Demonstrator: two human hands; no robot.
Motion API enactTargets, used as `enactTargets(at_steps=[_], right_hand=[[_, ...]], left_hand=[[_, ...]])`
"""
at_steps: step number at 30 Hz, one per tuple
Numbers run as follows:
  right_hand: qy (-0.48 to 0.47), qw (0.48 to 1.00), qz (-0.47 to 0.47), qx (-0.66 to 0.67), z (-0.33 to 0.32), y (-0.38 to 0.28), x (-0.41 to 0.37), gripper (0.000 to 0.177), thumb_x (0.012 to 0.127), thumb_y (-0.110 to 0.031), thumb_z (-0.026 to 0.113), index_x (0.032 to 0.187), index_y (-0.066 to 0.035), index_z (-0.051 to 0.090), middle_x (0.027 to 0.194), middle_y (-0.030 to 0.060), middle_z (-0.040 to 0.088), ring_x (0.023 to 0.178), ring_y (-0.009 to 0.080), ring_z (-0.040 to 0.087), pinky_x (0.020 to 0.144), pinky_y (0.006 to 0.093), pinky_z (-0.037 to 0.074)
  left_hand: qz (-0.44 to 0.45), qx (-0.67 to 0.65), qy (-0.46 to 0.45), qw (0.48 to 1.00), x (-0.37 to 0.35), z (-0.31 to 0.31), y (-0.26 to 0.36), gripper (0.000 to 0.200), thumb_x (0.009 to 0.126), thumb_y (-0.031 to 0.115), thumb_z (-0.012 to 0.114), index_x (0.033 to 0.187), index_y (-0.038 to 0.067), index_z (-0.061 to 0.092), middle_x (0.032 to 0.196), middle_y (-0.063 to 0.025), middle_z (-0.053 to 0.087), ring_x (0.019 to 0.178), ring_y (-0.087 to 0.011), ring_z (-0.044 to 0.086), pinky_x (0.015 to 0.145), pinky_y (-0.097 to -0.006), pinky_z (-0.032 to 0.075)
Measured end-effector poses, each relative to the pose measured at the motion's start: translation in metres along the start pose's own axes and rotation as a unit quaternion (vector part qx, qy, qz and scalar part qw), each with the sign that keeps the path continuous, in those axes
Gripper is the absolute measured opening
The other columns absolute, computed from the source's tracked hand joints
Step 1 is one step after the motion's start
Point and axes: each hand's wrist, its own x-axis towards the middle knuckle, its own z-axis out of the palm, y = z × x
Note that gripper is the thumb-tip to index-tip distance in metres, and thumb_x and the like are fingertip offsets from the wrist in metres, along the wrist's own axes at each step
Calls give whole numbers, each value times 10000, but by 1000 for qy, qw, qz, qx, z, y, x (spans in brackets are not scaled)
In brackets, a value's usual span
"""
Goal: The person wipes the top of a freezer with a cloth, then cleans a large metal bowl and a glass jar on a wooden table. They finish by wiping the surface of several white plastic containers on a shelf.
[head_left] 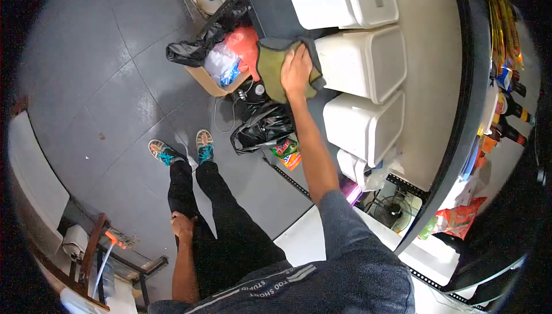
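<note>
My right hand (295,72) presses down on an olive-green cloth (271,71) with dark grey edging, its fingers bunched over the fabric. This cloth lies against a dark shelf surface (277,8), right beside the white lidded bins (345,64). On my black trouser leg, near the knee, rests my left hand (183,225); it holds no object, and its fingertips are partly hidden. Close to the cloth, a cardboard box (215,89) contains a red plastic bag (242,47) and a white one (220,63).
A black plastic bag (265,129) and colourful packets (287,152) sit below the cloth. Bottles (512,107) and snack bags (460,217) line the far right. A small fan (395,210) stands past the bins. At lower left is an orange-headed brush (118,239). Grey tiles (115,72) cover the floor.
</note>
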Motion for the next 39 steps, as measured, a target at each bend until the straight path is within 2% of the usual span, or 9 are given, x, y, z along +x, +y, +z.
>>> enactTargets(at_steps=[4, 9, 12, 16, 19, 27, 31, 38, 39], right_hand=[[-13, 999, 4, -44, -26, 1, -62, 375, 880, -185, 408, 1104, 114, 445, 1064, 305, 479, 993, 436, 457, 877, 478, 346], [3, 998, -60, -25, -15, 10, -27, 361, 866, -170, 447, 1110, 96, 449, 1025, 259, 483, 959, 392, 469, 851, 460, 360], [2, 1000, -15, -25, 0, 2, 14, 352, 836, -142, 501, 1090, 97, 452, 992, 219, 468, 940, 362, 460, 835, 462, 360], [45, 986, 146, -71, 11, -14, 40, 397, 792, -124, 551, 1100, 103, 446, 1022, 186, 451, 974, 334, 441, 818, 461, 364], [-45, 977, 199, -61, 4, -20, 50, 454, 769, -121, 570, 1131, 117, 432, 1165, 197, 424, 1087, 323, 404, 868, 450, 365], [84, 984, 149, -55, 43, -1, 63, 486, 799, -164, 524, 1162, 139, 409, 1208, 254, 430, 1139, 379, 400, 943, 454, 347], [-33, 994, 72, -81, 7, -5, 46, 535, 817, -200, 489, 1219, 135, 381, 1242, 266, 427, 1157, 392, 395, 957, 438, 342], [46, 989, 128, -62, 28, -9, 52, 496, 827, -166, 451, 1229, 119, 394, 1273, 242, 418, 1174, 366, 396, 970, 429, 331], [59, 985, 149, -64, 28, -11, 52, 488, 826, -154, 450, 1228, 117, 397, 1275, 236, 418, 1179, 358, 395, 975, 426, 327]], left_hand=[[-7, 8, 13, 1000, -14, 16, 15, 957, 618, 550, 739, 1197, -100, 341, 1032, -221, 567, 874, -285, 635, 705, -355, 549], [-14, -5, 52, 999, -23, 8, 29, 946, 630, 529, 740, 1215, -95, 336, 1019, -215, 568, 864, -282, 636, 703, -351, 548], [-10, 2, 69, 998, -31, 5, 35, 938, 632, 524, 741, 1216, -90, 338, 1007, -207, 569, 859, -281, 636, 703, -350, 548], [-22, 17, 92, 995, -37, 2, 56, 920, 631, 526, 740, 1202, -80, 350, 989, -195, 571, 854, -280, 636, 701, -350, 548], [-50, 41, 112, 992, -40, 1, 56, 904, 632, 529, 738, 1191, -72, 359, 984, -189, 571, 853, -280, 635, 696, -350, 548], [1, -61, 51, 997, -37, -2, 20, 900, 627, 566, 723, 1174, -54, 369, 1003, -207, 569, 866, -315, 626, 721, -368, 540], [-9, -69, 40, 997, -29, -9, 22, 893, 630, 587, 709, 1155, -54, 374, 1009, -221, 567, 870, -330, 619, 734, -378, 533], [47, -47, 25, 998, 5, -21, -9, 827, 689, 594, 658, 1120, -70, 419, 1012, -247, 556, 899, -347, 597, 763, -406, 500], [98, -81, 140, 982, 12, -27, -8, 716, 753, 529, 627, 1099, -68, 437, 1009, -244, 554, 913, -353, 581, 788, -409, 475]])
